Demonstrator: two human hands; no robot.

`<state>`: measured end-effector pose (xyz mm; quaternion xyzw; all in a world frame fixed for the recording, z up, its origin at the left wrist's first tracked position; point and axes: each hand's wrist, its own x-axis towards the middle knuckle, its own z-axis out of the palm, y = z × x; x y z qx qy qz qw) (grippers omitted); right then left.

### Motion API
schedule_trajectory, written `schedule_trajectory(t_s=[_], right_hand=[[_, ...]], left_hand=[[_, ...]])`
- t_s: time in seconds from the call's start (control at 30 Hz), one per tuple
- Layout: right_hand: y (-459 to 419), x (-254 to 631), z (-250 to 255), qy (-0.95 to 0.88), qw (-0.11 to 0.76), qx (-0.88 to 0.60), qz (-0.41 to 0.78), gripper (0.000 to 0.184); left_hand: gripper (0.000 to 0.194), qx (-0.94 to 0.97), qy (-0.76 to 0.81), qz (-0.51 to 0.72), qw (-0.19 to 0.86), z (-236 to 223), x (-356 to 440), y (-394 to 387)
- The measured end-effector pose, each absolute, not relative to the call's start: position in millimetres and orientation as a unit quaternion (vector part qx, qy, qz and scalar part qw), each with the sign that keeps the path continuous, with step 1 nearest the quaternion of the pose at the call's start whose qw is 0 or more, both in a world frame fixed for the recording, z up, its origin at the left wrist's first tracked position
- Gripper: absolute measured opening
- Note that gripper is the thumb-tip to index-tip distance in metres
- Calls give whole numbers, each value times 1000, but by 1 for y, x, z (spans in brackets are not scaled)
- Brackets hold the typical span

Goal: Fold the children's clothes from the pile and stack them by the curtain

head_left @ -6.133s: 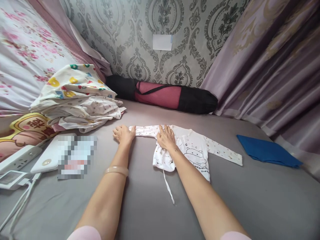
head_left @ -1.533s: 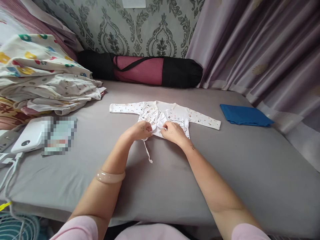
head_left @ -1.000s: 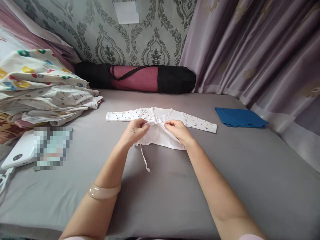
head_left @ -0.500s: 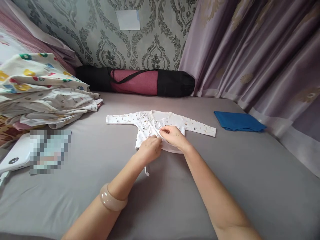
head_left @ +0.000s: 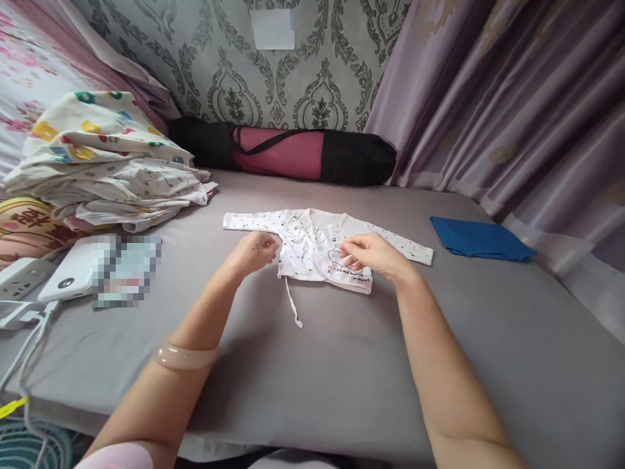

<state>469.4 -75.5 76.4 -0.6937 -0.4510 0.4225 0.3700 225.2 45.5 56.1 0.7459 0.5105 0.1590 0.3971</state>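
Note:
A small white wrap-front baby shirt (head_left: 305, 257) with a tiny print lies on the bed, sleeves spread to both sides. Its chest carries a cartoon drawing and lettering, and thin ties are gathered near the neckline. One loose white tie (head_left: 291, 303) trails from the lower left hem toward me. My left hand (head_left: 254, 253) is beside the shirt's left side, below that sleeve, fingers curled in with nothing visible in them. Over the right half of the shirt is my right hand (head_left: 375, 255), loosely bent fingers apart and nothing seen between them.
A folded blue cloth (head_left: 481, 238) lies at the right. Piled clothes (head_left: 122, 163), a white device (head_left: 81, 267), a blurred-out item (head_left: 129, 270) and a power strip (head_left: 24, 280) with cables are at the left. A long black-and-pink bag (head_left: 283, 153) lies along the wall.
Both hands have come off the shirt front and moved apart, left hand leftward, right hand rightward. The chest print now shows. The view has shifted a little left.

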Motion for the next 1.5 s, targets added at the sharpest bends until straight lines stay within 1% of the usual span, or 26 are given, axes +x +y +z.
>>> schedule_trajectory(t_s=[0.1, 0.2, 0.33, 0.4, 0.47, 0.6, 0.7, 0.83, 0.9, 0.97, 1.03, 1.1, 1.2, 1.33, 1.4, 1.47, 1.5], right_hand=[[-90, 490, 85, -397, 369, -749, 381, 16], [-108, 503, 75, -359, 312, -800, 365, 20], [-127, 501, 57, -325, 250, -827, 384, 27], [-132, 498, 51, -329, 230, -834, 377, 34], [-133, 495, 44, -344, 224, -838, 359, 36], [-132, 495, 26, -386, 244, -840, 293, 26], [-132, 493, 17, -394, 292, -834, 254, 21], [-136, 485, 19, -337, 337, -834, 279, 20], [-137, 481, 22, -322, 360, -824, 297, 22], [-138, 481, 21, -332, 376, -810, 305, 24], [-139, 484, 19, -361, 365, -807, 294, 21], [-140, 486, 15, -395, 327, -817, 264, 18], [-141, 487, 14, -437, 263, -834, 212, 19], [-144, 481, 22, -473, 222, -836, 166, 23], [-145, 477, 27, -482, 205, -839, 150, 30], [-146, 475, 29, -488, 207, -841, 112, 35], [-146, 473, 28, -499, 221, -833, 88, 35]], left_hand=[[28, 732, 528, 90, 422, 43, 215, 44], [36, 714, 526, 98, 452, 37, 214, 36], [34, 694, 516, 123, 487, 37, 221, 28], [32, 686, 511, 127, 501, 35, 224, 26], [30, 675, 513, 136, 512, 32, 227, 25], [26, 655, 516, 165, 526, 27, 229, 23], [22, 650, 525, 193, 514, 28, 228, 23], [17, 606, 559, 193, 532, 32, 225, 23], [19, 602, 563, 188, 534, 32, 222, 23], [21, 616, 560, 189, 521, 32, 219, 22], [21, 637, 559, 185, 497, 31, 215, 22], [19, 658, 560, 176, 472, 29, 212, 23], [16, 681, 554, 160, 451, 26, 209, 26], [20, 706, 547, 131, 430, 23, 204, 29], [20, 731, 557, 115, 378, 24, 203, 30], [22, 769, 560, 133, 279, 25, 203, 30], [25, 794, 542, 157, 228, 24, 204, 29]])
